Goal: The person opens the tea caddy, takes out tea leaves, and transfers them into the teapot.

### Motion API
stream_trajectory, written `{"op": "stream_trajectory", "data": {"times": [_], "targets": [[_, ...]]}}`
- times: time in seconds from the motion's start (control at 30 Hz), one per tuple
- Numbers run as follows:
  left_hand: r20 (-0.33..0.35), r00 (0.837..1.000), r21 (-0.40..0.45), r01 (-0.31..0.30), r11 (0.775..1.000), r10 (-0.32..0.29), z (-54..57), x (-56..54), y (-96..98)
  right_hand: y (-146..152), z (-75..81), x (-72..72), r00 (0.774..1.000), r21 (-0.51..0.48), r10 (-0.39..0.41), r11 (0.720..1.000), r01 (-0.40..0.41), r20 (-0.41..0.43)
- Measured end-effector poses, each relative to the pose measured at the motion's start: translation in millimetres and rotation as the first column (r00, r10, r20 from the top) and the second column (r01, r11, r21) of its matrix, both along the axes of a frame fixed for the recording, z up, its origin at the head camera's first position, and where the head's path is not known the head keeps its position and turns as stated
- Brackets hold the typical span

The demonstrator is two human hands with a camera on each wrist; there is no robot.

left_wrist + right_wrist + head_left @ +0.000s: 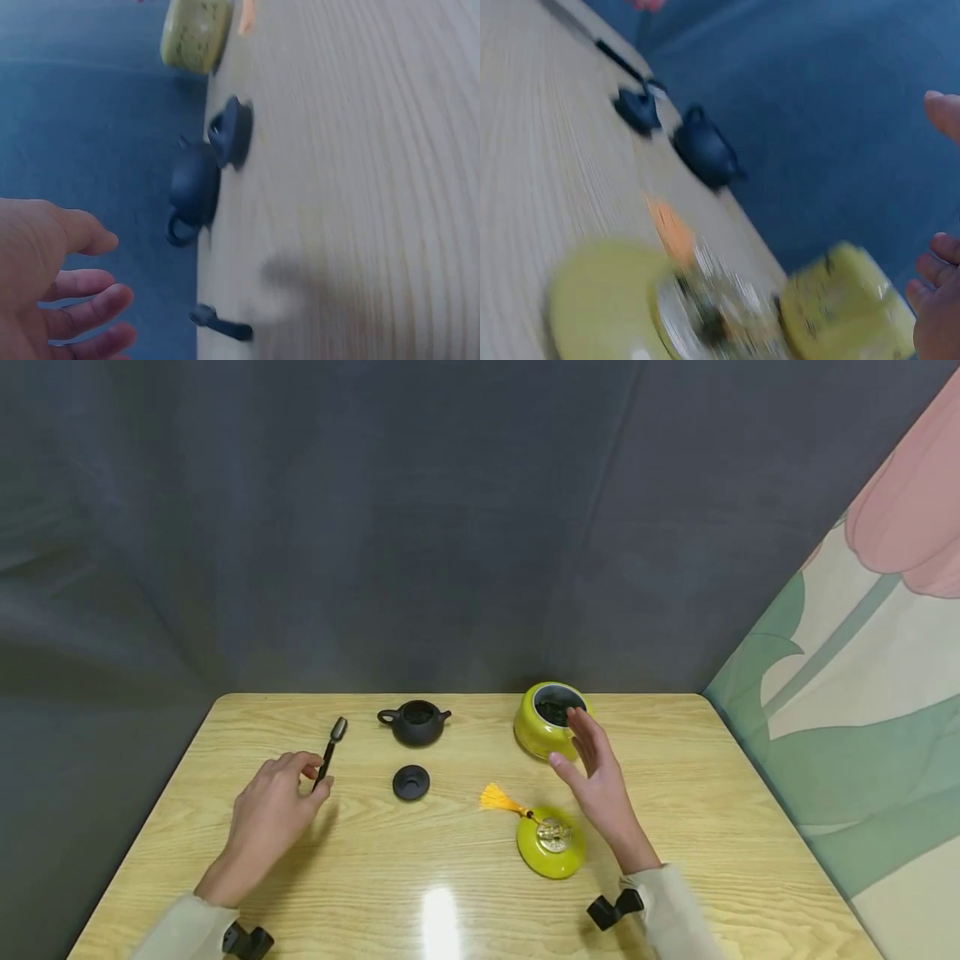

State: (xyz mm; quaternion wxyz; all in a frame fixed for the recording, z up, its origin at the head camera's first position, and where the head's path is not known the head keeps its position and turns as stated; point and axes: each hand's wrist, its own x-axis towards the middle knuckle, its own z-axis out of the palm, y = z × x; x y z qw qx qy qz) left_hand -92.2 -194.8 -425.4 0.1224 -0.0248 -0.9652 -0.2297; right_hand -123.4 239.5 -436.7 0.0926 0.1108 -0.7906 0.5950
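Note:
My left hand (273, 806) hovers over the table at left, thumb and fingers apart with nothing between them. Just past its fingertips lies a small spoon (328, 755) with a black handle and a metal bowl; the left wrist view shows the spoon (229, 328) on the tabletop, apart from the fingers. My right hand (602, 793) is raised, fingers spread, and overlaps the front right of a yellow-green jar (531, 732) in the head view. The jar is uncovered, with dark contents inside. Nearer me lies its yellow-green lid (551, 862), bearing a metallic ornament and an orange tassel (501, 798).
A small black teapot (422, 734) without its lid stands near the table's back edge, dark matter inside. Its round black lid (411, 783) lies in front of it. A dark curtain (450, 527) hangs behind the wooden table (360, 877), and a floral cloth (862, 735) at right.

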Motion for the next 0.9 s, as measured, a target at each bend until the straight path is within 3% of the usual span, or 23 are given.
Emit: {"op": "stream_trajectory", "data": {"times": [0.2,0.37,0.67,0.9], "targets": [[-0.029,0.999,0.001,0.017,1.000,-0.017,8.5,4.6,14.4,-40.2,3.1,12.4,0.993,-0.088,0.121,0.989,-0.122,-0.017],[-0.029,0.999,0.035,0.016,0.999,-0.015,6.6,3.4,27.7,-73.0,-3.5,12.3,0.988,-0.145,0.145,0.980,-0.136,0.051],[-0.018,0.998,0.106,0.058,0.993,-0.056,-13.0,-5.7,50.1,-122.9,-16.9,1.7,0.972,-0.249,0.115,0.966,-0.063,0.203],[0.033,0.994,0.151,0.097,0.984,-0.103,-30.3,-18.3,66.5,-152.7,-25.0,-24.2,0.971,-0.298,-0.020,0.950,0.092,0.237]]}}
